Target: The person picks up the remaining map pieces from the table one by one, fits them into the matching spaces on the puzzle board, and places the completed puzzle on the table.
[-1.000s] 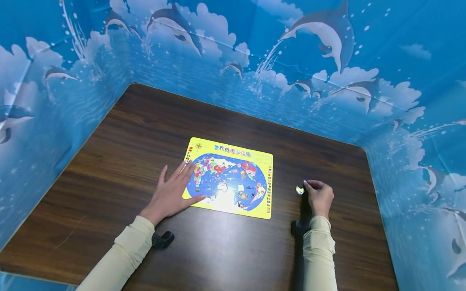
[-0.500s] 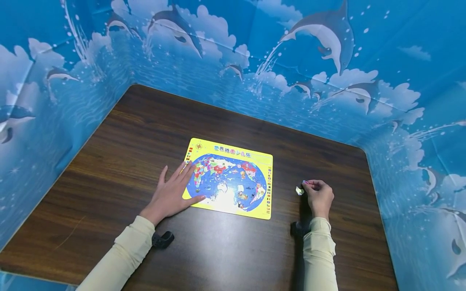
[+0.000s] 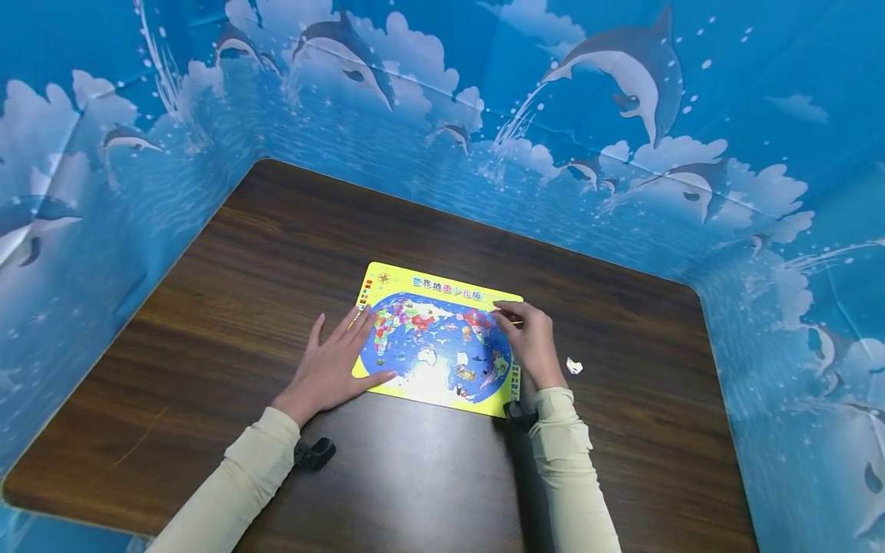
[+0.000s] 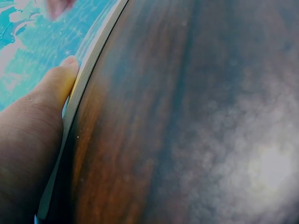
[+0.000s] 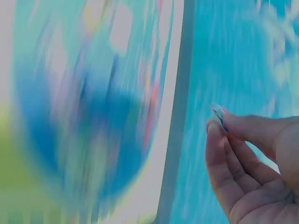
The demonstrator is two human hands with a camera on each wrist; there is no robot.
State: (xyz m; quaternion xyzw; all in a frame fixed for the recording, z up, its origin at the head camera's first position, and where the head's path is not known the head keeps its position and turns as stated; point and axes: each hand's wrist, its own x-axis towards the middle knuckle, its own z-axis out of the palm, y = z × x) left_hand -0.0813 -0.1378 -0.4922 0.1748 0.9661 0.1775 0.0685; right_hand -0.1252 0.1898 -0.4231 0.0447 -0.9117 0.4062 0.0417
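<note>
A yellow-bordered world map puzzle board [image 3: 432, 407] lies on the table. My left hand [image 3: 328, 372] rests flat over its left edge with fingers spread; in the left wrist view the thumb [image 4: 58, 84] lies along the board's edge. My right hand [image 3: 531, 342] is over the board's right side. Thumb and fingers pinch a small puzzle piece [image 5: 218, 114], seen nearly edge-on in the right wrist view. In the head view that piece is too small to make out. The map is blurred in the right wrist view.
One loose, whitish puzzle piece [image 3: 574, 366] lies on the dark wooden table [image 3: 643, 430], to the right of the board. A blue dolphin-print curtain [image 3: 442, 100] stands along the table's back and sides. Both wrists wear black camera bands.
My right hand has moved left from beside the loose piece to over the board's right side, carrying the pinched puzzle piece. The left hand has stayed on the board. The head view shifted slightly.
</note>
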